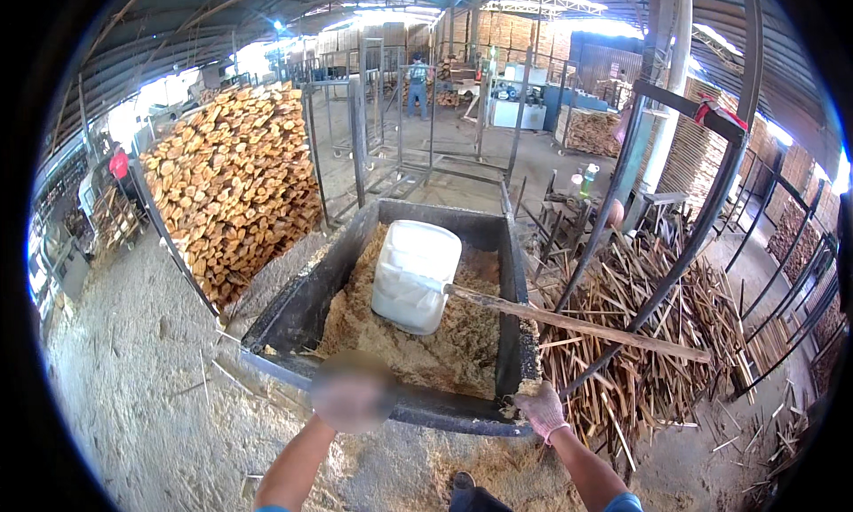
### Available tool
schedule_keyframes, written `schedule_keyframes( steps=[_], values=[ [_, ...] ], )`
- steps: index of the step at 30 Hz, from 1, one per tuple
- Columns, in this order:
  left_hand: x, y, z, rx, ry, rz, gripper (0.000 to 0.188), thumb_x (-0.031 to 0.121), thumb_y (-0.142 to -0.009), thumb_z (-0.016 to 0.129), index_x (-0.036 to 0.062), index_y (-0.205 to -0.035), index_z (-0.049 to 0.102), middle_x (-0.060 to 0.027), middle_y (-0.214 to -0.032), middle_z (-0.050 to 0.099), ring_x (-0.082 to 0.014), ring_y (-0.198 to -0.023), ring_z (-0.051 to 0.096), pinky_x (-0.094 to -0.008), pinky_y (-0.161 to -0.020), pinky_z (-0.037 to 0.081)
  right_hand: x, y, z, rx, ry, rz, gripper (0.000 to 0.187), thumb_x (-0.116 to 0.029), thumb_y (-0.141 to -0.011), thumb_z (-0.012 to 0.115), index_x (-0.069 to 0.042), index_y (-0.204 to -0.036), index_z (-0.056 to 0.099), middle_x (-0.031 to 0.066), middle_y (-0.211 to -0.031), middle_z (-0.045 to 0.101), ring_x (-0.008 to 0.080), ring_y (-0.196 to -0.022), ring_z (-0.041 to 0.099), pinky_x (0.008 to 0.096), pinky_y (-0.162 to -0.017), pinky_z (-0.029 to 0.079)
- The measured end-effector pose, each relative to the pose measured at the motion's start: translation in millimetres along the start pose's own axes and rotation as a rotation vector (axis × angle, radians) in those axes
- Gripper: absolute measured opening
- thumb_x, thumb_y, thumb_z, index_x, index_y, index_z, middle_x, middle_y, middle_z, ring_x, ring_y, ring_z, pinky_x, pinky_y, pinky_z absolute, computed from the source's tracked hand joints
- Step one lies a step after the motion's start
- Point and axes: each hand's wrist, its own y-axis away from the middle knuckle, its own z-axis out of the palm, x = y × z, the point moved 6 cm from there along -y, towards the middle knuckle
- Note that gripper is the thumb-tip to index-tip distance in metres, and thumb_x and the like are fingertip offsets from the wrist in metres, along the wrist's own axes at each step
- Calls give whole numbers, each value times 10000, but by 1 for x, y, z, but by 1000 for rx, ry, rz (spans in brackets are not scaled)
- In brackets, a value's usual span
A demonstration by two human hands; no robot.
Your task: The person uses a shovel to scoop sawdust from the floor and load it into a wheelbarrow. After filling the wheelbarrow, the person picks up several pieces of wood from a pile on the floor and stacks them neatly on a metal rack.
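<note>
A large dark tub (298,308) stands before me, partly filled with pale sawdust (431,361). On the sawdust lies a white plastic jug-like container (416,276). From its right side a long wooden stick (577,324) runs across the tub's right wall and out beyond it; how the two are joined cannot be made out. At the near right corner my right hand (542,407), in a light knitted glove, is closed on the tub's rim. My left hand (353,392) is at the near rim, left of the middle, but a blur hides its fingers.
To the left a tall stack of cut wood (235,188) sits in a metal rack. Loose wooden strips (622,334) heap up right of the tub, under slanted metal posts (702,236). Empty metal frames (426,156) stand ahead; farther back is a person (418,85).
</note>
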Motion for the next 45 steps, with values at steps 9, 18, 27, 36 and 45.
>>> schedule_keyframes(
  steps=[9,18,27,36,45],
  values=[
    [-8,-1,41,1,166,15,346,360,-831,705,130,-1090,704,-117,-1114,667,-291,-1043,628,-419,-912,501,29,-8,53,134,-291,246,489,-338,-857,757,10,-1126,545,162,-1033,671,301,-984,660,396,-855,527],
    [-55,19,37,-333,-206,-145,680,412,-630,836,102,-1201,632,-132,-1055,690,-345,-1048,658,-471,-917,513,-14,51,-18,646,-1702,617,674,-454,-853,806,-34,-1296,521,82,-1110,672,225,-986,633,383,-868,525],
    [-55,-4,47,-150,-101,-47,769,356,-559,870,88,-1228,603,-150,-1092,671,-370,-1058,643,-478,-939,496,161,199,-28,1305,-2244,606,759,-339,-895,751,-146,-1497,330,99,-1323,547,273,-1234,523,517,-958,453],
    [-18,-10,22,-303,-133,-203,845,402,-628,886,55,-1320,547,-167,-1233,625,-348,-1182,586,-465,-1038,439,165,122,-41,1245,-2223,857,633,-358,-876,768,-85,-1380,501,174,-1461,465,332,-1308,462,606,-995,427],
    [7,-24,18,-31,313,-119,804,320,-823,738,41,-1508,423,-227,-1441,538,-409,-1296,523,-460,-1110,393,-65,275,120,336,-1562,1139,647,-453,-898,657,-15,-1362,555,213,-1248,644,304,-1124,630,440,-914,526]
  ],
)
